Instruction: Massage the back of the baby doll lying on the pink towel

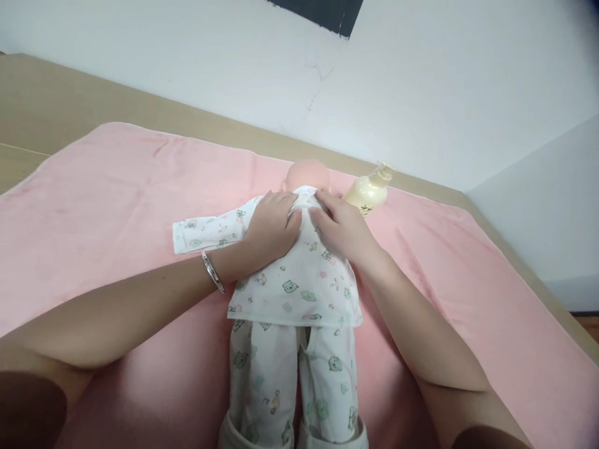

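Observation:
A baby doll (307, 173) lies lengthwise before me, its smooth bald head away from me and no face showing. It has on a white shirt (299, 284) printed with small green bears, and matching trousers (266, 374). At the doll's left-side shoulder, my left hand (274, 227) is closed on the shirt, with the thumb by the collar. My right hand (344, 224) has the shirt between thumb and forefinger at the other side of the collar. The fabric is bunched between both hands. One sleeve (206, 234) stretches out flat to the left; the other is hidden.
A pink blanket (116, 187) lies under the doll on a tan surface (60, 93). Just right of the doll's head is a pale yellow pump bottle (367, 190), leaning. A white wall (210, 62) with a dark panel (327, 12) rises behind.

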Demonstrator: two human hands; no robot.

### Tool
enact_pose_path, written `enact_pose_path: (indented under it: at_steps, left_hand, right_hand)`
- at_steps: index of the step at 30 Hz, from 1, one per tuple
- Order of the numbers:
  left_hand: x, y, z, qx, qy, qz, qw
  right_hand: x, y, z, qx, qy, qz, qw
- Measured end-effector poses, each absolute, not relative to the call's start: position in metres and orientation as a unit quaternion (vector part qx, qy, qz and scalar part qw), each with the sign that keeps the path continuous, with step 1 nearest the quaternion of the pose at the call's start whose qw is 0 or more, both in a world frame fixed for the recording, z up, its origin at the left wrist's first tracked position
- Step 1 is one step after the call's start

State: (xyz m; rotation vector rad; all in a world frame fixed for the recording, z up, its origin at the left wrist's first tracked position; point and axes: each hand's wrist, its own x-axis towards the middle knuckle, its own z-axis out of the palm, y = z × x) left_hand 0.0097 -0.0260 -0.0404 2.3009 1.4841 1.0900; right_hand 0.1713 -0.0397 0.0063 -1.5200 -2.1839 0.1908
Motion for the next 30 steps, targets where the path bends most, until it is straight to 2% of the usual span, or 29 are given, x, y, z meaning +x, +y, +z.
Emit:
enact_pose_path:
  at_steps: [4, 9, 14, 21, 26, 30]
  left_hand:
    - [0.008, -0.024, -0.043, 0.774, 0.488, 0.388, 0.113]
    - [0.008, -0.021, -0.048, 0.767, 0.491, 0.399, 0.108]
    - [0.009, -0.022, -0.046, 0.762, 0.499, 0.397, 0.113]
    - [0.009, -0.021, -0.047, 0.758, 0.507, 0.393, 0.116]
    - [0.010, -0.024, -0.046, 0.753, 0.515, 0.391, 0.125]
    - [0.010, -0.025, -0.044, 0.752, 0.519, 0.384, 0.134]
  right_hand:
    - [0.164, -0.045, 0.000, -0.566, -0.771, 0.047, 0.288]
    - [0.152, -0.055, -0.007, -0.574, -0.787, -0.002, 0.224]
    - [0.153, -0.058, -0.003, -0.582, -0.771, -0.011, 0.260]
    - [0.152, -0.051, -0.013, -0.583, -0.774, 0.050, 0.243]
    - [0.154, -0.054, -0.008, -0.580, -0.762, 0.009, 0.287]
    - [0.151, -0.052, -0.011, -0.574, -0.784, 0.027, 0.236]
